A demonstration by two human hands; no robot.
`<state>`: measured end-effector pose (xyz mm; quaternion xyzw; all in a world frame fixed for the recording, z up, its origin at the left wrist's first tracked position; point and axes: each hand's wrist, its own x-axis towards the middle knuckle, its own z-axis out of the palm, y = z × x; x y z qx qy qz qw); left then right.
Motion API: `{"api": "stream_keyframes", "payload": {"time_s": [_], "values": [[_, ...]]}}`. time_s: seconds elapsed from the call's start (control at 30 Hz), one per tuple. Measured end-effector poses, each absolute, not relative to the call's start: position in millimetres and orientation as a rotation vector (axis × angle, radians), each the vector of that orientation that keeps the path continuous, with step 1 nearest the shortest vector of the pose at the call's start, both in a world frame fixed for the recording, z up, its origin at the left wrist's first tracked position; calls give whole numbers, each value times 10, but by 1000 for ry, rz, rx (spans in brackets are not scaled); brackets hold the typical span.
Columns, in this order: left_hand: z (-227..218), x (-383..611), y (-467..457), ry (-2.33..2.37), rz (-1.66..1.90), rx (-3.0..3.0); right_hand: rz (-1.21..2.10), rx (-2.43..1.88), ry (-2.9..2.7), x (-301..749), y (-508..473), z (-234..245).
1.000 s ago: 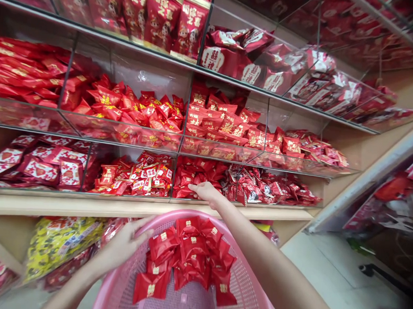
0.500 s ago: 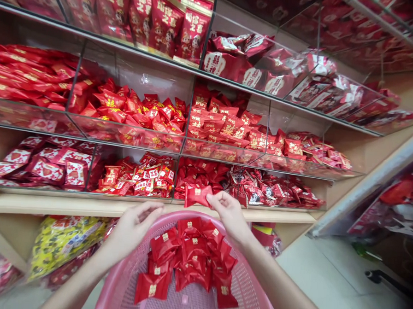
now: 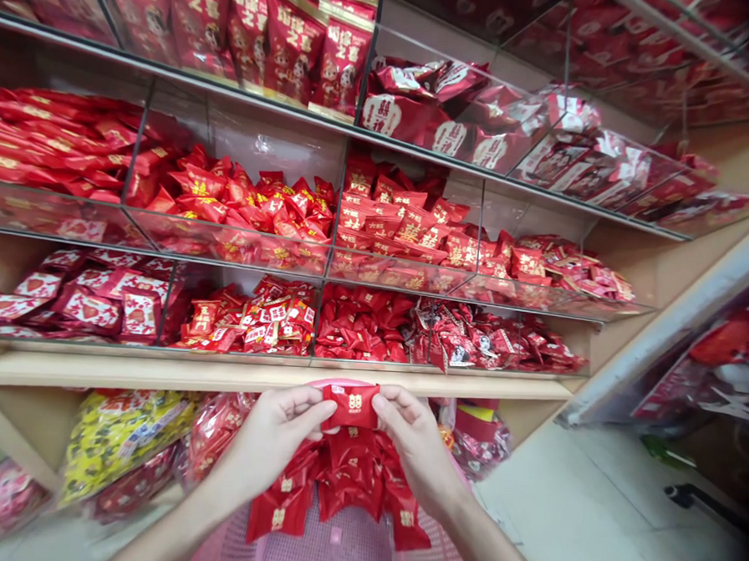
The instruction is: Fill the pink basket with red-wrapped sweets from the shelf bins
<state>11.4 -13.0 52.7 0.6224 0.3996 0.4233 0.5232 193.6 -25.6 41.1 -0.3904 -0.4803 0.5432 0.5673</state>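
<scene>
A small red candy packet (image 3: 351,407) with gold lettering is stretched between both hands, above a pink plastic basket (image 3: 426,559). My left hand (image 3: 285,426) pinches its left end between thumb and fingers. At its right end, the thumb and fingers of my right hand (image 3: 412,433) are closed on it. Several more red packets (image 3: 352,476) of the same look lie piled in the basket below. The hands and the held packet cover the basket's far part.
A wooden shelf (image 3: 156,374) with clear dividers spans the view, its bins full of red packets (image 3: 365,326). Beneath it stand a yellow bag (image 3: 124,443) and other plastic bags (image 3: 219,427). Pale floor tiles (image 3: 544,507) show at right, with a dark stand leg (image 3: 708,503) on them.
My right hand has brought the packet from the shelf front down over the basket. My left hand has moved right and taken hold of its other end.
</scene>
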Motion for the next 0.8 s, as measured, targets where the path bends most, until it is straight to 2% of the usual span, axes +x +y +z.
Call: {"api": "stream_keyframes", "payload": {"time_s": [0.23,0.5,0.7,0.8], "values": [[518,120,-166,1032,1075,1675,1273,-904,-1109,1952,-277,393],[589,135,-236,1017,1132,1580,1158,-811,-1120,2002,-316,353],[592,204,-195,1035,1239,1423,1242,-763,-967,1958,-289,443],[556,243,-143,979,1153,1264,1308,-738,-902,1941,-245,500]]}}
